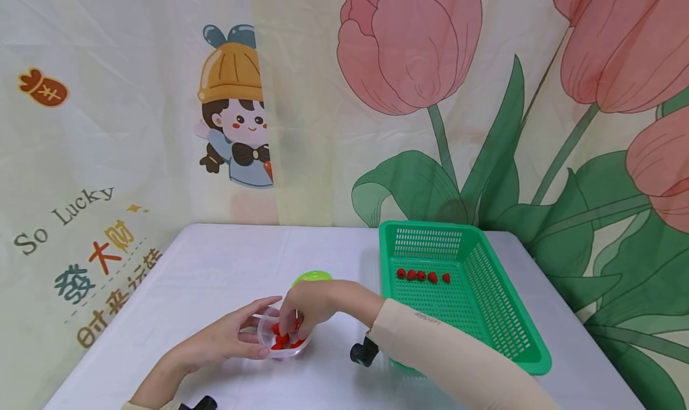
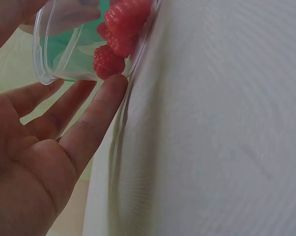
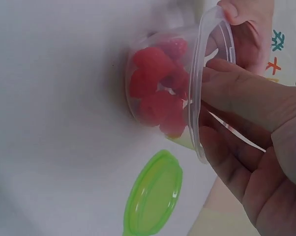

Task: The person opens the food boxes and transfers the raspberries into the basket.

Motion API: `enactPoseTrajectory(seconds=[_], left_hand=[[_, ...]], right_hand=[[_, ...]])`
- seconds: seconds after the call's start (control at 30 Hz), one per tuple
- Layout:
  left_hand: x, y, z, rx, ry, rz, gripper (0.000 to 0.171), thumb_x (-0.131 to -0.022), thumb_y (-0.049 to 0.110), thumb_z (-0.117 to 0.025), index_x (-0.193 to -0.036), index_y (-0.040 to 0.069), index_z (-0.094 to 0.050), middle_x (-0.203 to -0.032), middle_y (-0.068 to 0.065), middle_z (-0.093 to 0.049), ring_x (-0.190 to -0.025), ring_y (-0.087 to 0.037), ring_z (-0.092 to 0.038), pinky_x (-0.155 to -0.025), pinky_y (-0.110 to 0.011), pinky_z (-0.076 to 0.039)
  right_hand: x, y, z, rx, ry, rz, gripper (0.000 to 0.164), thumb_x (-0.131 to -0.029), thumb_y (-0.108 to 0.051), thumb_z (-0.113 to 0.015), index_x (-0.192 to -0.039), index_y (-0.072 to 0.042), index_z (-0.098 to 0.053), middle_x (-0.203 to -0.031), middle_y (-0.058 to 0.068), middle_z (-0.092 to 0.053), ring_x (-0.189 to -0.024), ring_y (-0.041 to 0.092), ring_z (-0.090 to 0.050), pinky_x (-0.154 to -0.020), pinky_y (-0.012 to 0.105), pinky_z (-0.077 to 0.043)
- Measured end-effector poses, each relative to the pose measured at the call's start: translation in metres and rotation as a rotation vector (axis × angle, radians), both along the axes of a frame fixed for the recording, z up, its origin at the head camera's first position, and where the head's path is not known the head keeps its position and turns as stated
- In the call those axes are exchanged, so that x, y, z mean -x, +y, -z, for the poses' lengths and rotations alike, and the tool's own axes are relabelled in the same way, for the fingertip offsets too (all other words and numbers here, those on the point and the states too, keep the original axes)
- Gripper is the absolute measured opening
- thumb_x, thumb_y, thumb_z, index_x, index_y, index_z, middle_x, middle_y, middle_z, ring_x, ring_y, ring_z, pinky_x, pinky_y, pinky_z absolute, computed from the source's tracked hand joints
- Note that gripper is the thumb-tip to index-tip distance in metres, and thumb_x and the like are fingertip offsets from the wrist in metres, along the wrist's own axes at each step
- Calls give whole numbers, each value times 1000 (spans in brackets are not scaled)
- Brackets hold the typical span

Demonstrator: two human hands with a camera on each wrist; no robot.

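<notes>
A clear plastic tub (image 1: pixel 289 352) with several red raspberries (image 3: pixel 155 83) in it stands tilted on the white table. My left hand (image 1: pixel 228 333) holds it from the left, fingers on the far side and thumb near the front. In the left wrist view, one left fingertip touches the tub's wall close to its bottom, beside a raspberry (image 2: pixel 108 62). My right hand (image 1: pixel 312 305) reaches over the rim from above. Its thumb and fingers are apart at the tub's mouth in the right wrist view, and no berry shows between them.
A green lid (image 3: pixel 155 194) lies on the table behind the tub. To the right stands a green slotted basket (image 1: pixel 517 302) with a row of several raspberries (image 1: pixel 421 276) on its floor. A patterned curtain (image 1: pixel 312 99) hangs behind the white table (image 1: pixel 231 260).
</notes>
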State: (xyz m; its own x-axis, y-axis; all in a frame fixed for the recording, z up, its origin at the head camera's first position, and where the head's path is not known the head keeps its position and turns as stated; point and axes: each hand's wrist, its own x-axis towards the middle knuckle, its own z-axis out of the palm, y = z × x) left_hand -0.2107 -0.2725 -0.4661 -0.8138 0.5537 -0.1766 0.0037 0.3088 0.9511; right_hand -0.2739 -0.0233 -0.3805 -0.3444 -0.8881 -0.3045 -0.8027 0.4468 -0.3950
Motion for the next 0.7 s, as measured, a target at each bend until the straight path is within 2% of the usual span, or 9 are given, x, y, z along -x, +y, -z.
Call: enactPoseTrajectory(seconds=[0.13,0.4,0.7], left_hand=[[0,0,1,-13,1,7,88,-96,17,-78,-168,22,-28,-156,-22,-46,-131,-37,-62,-97,-32,-60],[1,1,-1,-52,12,33,87,-97,12,-77,-168,21,-28,-158,-23,-43,-130,-37,-63,-97,-34,-60],[0,0,1,-57,20,35,87,-97,12,-78,-168,22,-29,-156,-23,-43,-129,-36,-64,-97,-35,-60]], right_hand=[[-1,-6,3,-50,0,-33,22,-94,-13,-83,-114,-21,-83,-100,-13,-72,-91,0,-62,-80,10,-51],[-7,-14,3,-130,-23,-35,24,-94,-8,-81,-115,-19,-83,-98,-13,-73,-91,-2,-62,-81,10,-51],[-9,-20,4,-211,25,-18,21,-95,-11,-80,-111,-24,-84,-96,-14,-73,-92,1,-59,-79,12,-51]])
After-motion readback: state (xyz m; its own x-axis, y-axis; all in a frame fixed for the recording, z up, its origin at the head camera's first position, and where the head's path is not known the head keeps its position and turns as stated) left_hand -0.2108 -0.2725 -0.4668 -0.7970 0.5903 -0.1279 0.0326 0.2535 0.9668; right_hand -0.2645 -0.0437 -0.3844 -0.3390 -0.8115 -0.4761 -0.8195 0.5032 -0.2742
